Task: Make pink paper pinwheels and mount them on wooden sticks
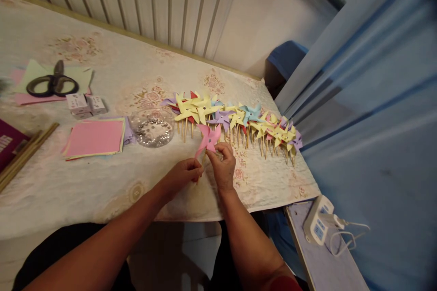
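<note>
A pink paper pinwheel (210,136) on a thin wooden stick is held up over the near part of the table. My left hand (187,173) is closed round the stick below the blades. With thumb and forefinger, my right hand (223,161) pinches the lower edge of the pinwheel near its centre. Just beyond lies a long row of finished-looking pinwheels (237,118) in yellow, purple, blue, red and pink, their sticks pointing toward me. To the left stands a round clear dish (152,129) holding many small shiny metal pieces.
Left of the dish sit a stack of coloured paper squares (95,137), small white boxes (78,103) and black-handled scissors (53,85) on more paper. Wooden sticks (29,154) lie far left. A power strip (319,220) with a cable rests at lower right, by a blue curtain (372,145).
</note>
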Tool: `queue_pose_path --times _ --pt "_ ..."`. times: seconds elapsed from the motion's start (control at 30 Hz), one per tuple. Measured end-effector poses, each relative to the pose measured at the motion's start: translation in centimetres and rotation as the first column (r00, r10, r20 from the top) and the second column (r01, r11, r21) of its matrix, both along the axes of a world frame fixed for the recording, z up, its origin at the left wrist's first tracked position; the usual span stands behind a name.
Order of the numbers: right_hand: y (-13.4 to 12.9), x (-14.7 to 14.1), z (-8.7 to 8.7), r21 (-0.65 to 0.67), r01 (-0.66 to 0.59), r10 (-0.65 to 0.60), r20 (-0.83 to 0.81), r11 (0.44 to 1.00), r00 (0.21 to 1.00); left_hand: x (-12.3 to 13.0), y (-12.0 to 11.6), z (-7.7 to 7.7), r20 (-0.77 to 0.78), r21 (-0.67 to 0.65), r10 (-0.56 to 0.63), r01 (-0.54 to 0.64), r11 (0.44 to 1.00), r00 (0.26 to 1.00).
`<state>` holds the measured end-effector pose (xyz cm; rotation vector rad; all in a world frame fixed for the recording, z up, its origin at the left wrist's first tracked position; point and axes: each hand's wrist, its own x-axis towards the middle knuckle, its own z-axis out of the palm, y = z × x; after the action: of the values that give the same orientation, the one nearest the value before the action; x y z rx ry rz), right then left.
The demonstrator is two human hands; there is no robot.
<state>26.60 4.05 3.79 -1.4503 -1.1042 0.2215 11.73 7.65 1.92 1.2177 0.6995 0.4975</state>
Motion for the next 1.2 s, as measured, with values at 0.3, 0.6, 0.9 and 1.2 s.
queue_pose_path --times 0.3,0.6,0.9,1.2 --pt "-0.08 -0.3 0.04 -0.017 0.006 -0.007 -0.067 1.0 0.998 0.14 -0.05 0.0 -0.011 0.033 -0.011 0.011 0.999 1.0" --pt "-0.03 -0.35 -0.06 -0.052 0.024 -0.03 -0.108 0.998 0.994 0.22 -0.18 0.36 -0.024 0.06 -0.023 0.024 0.998 0.999" --pt "-0.03 -0.53 0.15 -0.038 0.008 -0.013 -0.114 0.999 0.993 0.24 -0.21 0.63 -0.045 0.059 -0.017 0.02 0.998 0.999" --pt "0.03 -0.5 -0.02 -0.059 0.002 -0.007 -0.093 0.998 0.996 0.28 -0.25 0.97 -0.063 0.064 -0.023 0.027 0.998 0.998"
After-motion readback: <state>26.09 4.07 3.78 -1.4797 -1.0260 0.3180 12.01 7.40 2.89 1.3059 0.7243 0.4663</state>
